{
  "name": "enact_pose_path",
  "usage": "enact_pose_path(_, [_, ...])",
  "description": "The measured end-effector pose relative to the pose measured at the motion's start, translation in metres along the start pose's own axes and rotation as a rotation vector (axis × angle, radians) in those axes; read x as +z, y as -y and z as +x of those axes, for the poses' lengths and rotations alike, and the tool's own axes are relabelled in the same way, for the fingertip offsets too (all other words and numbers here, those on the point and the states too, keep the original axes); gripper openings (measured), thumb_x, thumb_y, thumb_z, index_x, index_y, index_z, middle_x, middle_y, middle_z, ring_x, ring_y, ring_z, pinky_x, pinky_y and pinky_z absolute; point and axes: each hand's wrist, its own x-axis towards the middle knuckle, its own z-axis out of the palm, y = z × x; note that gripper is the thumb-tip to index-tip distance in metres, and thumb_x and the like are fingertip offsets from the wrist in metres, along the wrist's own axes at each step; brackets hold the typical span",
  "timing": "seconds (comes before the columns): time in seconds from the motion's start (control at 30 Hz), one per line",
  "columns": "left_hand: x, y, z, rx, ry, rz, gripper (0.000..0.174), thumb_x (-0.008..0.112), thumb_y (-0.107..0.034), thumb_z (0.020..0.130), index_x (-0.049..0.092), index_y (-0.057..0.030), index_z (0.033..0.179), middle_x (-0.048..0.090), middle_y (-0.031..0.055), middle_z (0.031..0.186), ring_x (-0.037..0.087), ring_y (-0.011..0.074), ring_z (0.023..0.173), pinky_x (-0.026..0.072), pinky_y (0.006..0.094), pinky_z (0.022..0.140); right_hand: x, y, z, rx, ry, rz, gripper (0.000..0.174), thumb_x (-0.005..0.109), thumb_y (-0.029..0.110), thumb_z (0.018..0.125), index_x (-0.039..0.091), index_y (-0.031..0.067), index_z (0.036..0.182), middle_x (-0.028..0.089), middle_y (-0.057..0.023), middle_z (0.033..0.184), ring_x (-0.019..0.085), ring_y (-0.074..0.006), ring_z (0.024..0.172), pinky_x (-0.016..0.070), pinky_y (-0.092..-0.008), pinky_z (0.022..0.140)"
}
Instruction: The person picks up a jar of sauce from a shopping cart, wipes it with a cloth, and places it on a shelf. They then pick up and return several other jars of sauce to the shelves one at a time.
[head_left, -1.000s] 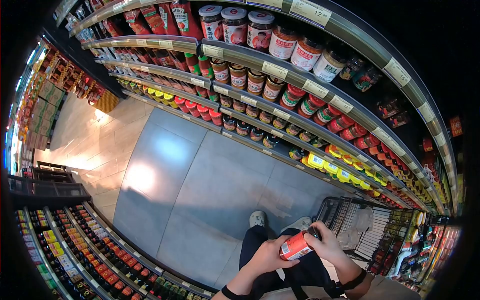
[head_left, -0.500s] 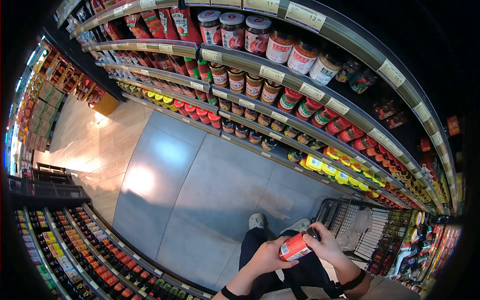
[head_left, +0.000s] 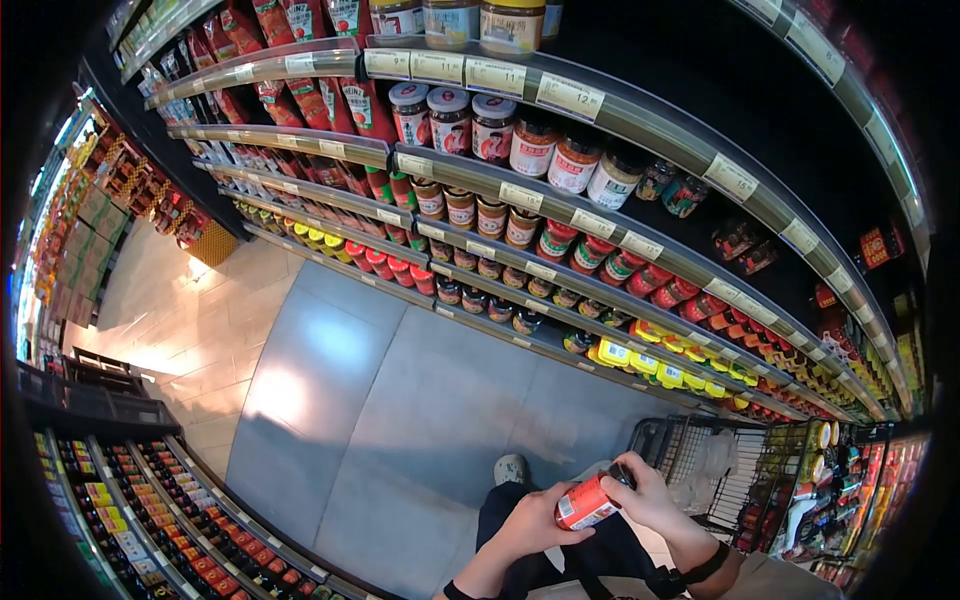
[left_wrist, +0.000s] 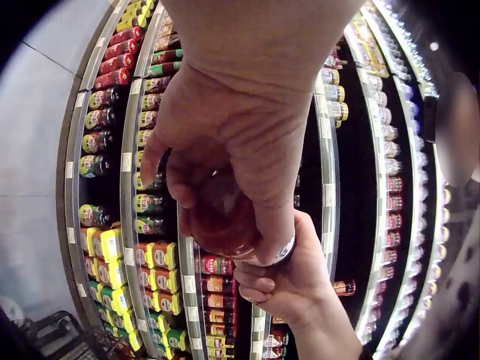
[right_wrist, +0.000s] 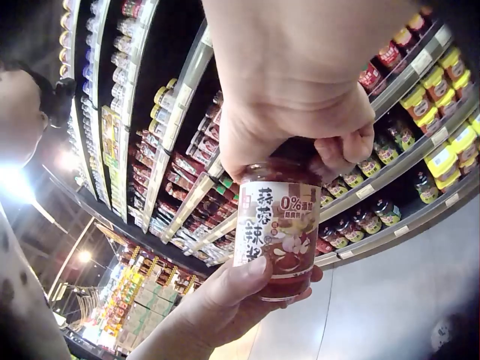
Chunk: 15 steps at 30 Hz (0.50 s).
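A glass jar of red sauce (head_left: 588, 503) with a red and white label and a dark lid lies tilted between both hands, in front of the body. My left hand (head_left: 536, 521) wraps its fingers and thumb round the jar's body. At the other end, my right hand (head_left: 645, 496) grips the dark lid. The right wrist view shows the label of the jar (right_wrist: 277, 232) facing the camera, the left hand (right_wrist: 232, 300) holding its lower part and the right hand (right_wrist: 300, 127) over the top.
Long shelves (head_left: 520, 190) packed with jars and pouches run ahead and to the right. A black wire cart (head_left: 725, 470) stands at the right, holding a clear plastic bag. Another shelf of bottles (head_left: 200, 520) is at the lower left. Grey floor tiles (head_left: 420, 400) lie between them.
The head view has tilted up, so the shelves sit lower and a higher row of jars shows. Both hands still hold the jar, with little visible movement.
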Motion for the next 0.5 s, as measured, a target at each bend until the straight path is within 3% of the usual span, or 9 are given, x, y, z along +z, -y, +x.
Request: enact_pose_path(0.5, [-0.003, -0.01, 0.003, -0.025, 0.026, 0.028, 0.069, 0.084, -0.035, 0.065, 0.056, -0.0033, 0.119, 0.069, 0.0145, 0.095, 0.069, 0.0305, 0.088, 0.0542, 0.0357, 0.08, -0.012, 0.017, -0.006, -0.014, -0.024, -0.033, 0.049, 0.068, 0.044, 0.082, 0.058, 0.0023, 0.105, 0.066, -0.0158, 0.084, 0.067, -0.0294, 0.081, 0.0504, -0.0368, 0.072])
